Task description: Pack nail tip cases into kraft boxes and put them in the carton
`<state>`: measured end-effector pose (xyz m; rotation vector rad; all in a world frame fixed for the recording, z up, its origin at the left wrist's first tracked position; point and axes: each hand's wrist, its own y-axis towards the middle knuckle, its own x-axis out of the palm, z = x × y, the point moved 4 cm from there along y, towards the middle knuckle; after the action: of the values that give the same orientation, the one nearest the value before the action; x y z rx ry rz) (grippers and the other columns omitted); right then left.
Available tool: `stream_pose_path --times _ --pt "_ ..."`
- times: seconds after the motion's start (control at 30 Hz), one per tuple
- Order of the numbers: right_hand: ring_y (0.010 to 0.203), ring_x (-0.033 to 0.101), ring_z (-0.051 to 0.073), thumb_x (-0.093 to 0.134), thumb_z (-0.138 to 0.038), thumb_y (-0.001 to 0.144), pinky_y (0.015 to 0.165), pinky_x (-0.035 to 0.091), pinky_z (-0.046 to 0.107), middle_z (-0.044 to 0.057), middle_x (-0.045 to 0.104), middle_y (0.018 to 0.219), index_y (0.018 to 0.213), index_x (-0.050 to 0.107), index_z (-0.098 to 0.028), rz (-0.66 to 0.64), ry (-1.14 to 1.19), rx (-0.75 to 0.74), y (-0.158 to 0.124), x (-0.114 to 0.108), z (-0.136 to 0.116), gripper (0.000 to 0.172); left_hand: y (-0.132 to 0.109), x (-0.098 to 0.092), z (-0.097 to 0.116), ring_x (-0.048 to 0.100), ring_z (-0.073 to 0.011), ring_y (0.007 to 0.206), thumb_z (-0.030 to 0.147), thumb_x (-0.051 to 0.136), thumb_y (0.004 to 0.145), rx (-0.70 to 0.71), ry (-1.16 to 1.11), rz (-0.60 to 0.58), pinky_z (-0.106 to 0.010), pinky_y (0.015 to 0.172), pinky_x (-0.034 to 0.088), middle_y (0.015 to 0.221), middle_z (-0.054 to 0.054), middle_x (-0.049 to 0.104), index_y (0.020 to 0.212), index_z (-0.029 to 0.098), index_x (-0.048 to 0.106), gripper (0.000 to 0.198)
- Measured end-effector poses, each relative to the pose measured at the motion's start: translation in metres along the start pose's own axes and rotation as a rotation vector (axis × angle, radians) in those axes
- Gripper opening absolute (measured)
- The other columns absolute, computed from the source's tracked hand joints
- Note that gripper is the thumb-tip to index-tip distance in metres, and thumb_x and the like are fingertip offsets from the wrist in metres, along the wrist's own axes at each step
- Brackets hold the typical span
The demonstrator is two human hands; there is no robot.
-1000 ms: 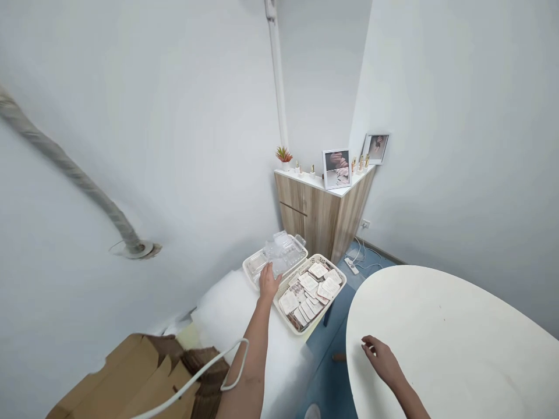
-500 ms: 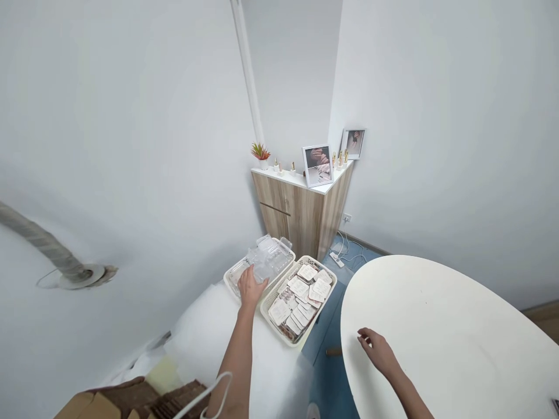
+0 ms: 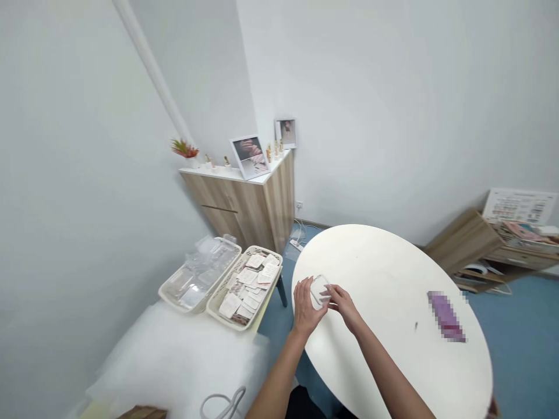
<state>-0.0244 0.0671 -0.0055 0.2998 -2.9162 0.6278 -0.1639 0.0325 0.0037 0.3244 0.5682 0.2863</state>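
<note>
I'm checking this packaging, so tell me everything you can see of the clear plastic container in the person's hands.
The clear plastic container is small, see-through and round-cornered, with no contents visible. It stands tilted on edge, held between the fingers of the left hand and right hand, above a white table top.

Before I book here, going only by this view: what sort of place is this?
Probably a small nail salon: a framed photo of hands on a wood-veneer cabinet, small gold-capped bottles, and a basket of white cards.
</note>
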Motion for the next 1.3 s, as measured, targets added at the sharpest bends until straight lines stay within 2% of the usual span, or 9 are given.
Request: stream_pose_path --times 0.2,0.37,0.53,0.63,0.7,0.77,0.87,1.03,1.3 --pt "0.079 0.067 0.018 0.076 -0.055 0.069 0.076 0.054 0.031 0.004 0.07 0.082 0.092 0.064 -0.019 0.153 0.099 -0.027 -0.031 -0.091 -0.001 0.045 -0.022 0.076 0.046 0.028 -0.0323 0.141 0.031 0.073 0.073 -0.002 -0.14 -0.186 -0.053 0.115 0.025 0.151 -0.014 0.034 0.15 0.025 0.022 0.092" --pt "0.081 0.07 0.02 0.078 -0.048 0.067 0.078 0.055 0.033 0.005 0.072 0.082 0.081 0.058 -0.02 0.184 0.279 0.029 -0.047 -0.145 0.004 0.037 -0.034 0.129 0.063 0.023 -0.0294 0.145 0.041 0.074 0.073 -0.277 -0.535 -0.314 -0.047 0.114 0.03 0.161 -0.011 0.012 0.152 0.032 0.011 0.101" --pt "0.077 0.069 0.018 0.072 -0.049 0.074 0.081 0.056 0.034 0.005 0.07 0.083 0.085 0.056 -0.021 0.063 0.318 0.119 -0.062 -0.168 0.018 0.034 -0.037 0.166 0.08 0.038 -0.0277 0.139 0.048 0.076 0.072 -0.448 -0.845 -0.408 -0.04 0.111 0.037 0.152 -0.013 0.038 0.145 0.026 0.037 0.085" --pt "0.078 0.068 0.019 0.064 -0.061 0.078 0.078 0.056 0.036 0.006 0.069 0.086 0.089 0.057 -0.022 0.152 0.083 0.132 -0.07 -0.187 0.021 0.041 -0.041 0.177 0.084 0.052 -0.0286 0.127 0.052 0.076 0.071 -0.587 -0.889 -0.35 -0.042 0.106 0.043 0.138 -0.014 0.055 0.135 0.023 0.05 0.074" --pt "0.094 0.065 0.021 0.062 -0.065 0.077 0.084 0.054 0.037 0.006 0.069 0.099 0.097 0.059 -0.024 0.236 -0.087 0.027 -0.074 -0.199 0.013 0.046 -0.045 0.182 0.087 0.056 -0.0294 0.122 0.055 0.074 0.072 -0.683 -0.917 -0.324 -0.043 0.101 0.047 0.131 -0.015 0.059 0.131 0.021 0.055 0.07" --pt "0.115 0.057 0.024 0.062 -0.064 0.077 0.095 0.048 0.039 0.005 0.065 0.117 0.11 0.061 -0.027 0.219 -0.191 -0.104 -0.077 -0.204 0.003 0.05 -0.05 0.187 0.09 0.057 -0.0298 0.121 0.057 0.073 0.073 -0.742 -0.945 -0.327 -0.043 0.098 0.05 0.129 -0.016 0.06 0.131 0.022 0.056 0.07" --pt "0.13 0.047 0.026 0.062 -0.061 0.08 0.106 0.04 0.043 0.004 0.057 0.136 0.124 0.06 -0.03 0.066 -0.249 -0.183 -0.08 -0.2 -0.005 0.054 -0.056 0.19 0.094 0.059 -0.0282 0.119 0.058 0.07 0.076 -0.774 -0.954 -0.337 -0.044 0.098 0.051 0.13 -0.014 0.061 0.136 0.026 0.052 0.071" --pt "0.129 0.049 0.026 0.054 -0.061 0.086 0.109 0.037 0.044 0.004 0.058 0.137 0.132 0.058 -0.029 -0.063 -0.288 -0.209 -0.084 -0.184 -0.004 0.056 -0.066 0.187 0.091 0.063 -0.0265 0.113 0.061 0.065 0.08 -0.802 -0.89 -0.298 -0.045 0.097 0.051 0.131 -0.012 0.061 0.138 0.026 0.05 0.07" --pt "0.124 0.054 0.026 0.044 -0.059 0.092 0.104 0.042 0.044 -0.001 0.059 0.136 0.134 0.055 -0.036 -0.082 -0.364 -0.25 -0.089 -0.167 0.003 0.049 -0.074 0.177 0.078 0.062 -0.0285 0.114 0.059 0.066 0.08 -0.799 -0.836 -0.296 -0.045 0.095 0.054 0.132 -0.014 0.06 0.132 0.021 0.057 0.065"
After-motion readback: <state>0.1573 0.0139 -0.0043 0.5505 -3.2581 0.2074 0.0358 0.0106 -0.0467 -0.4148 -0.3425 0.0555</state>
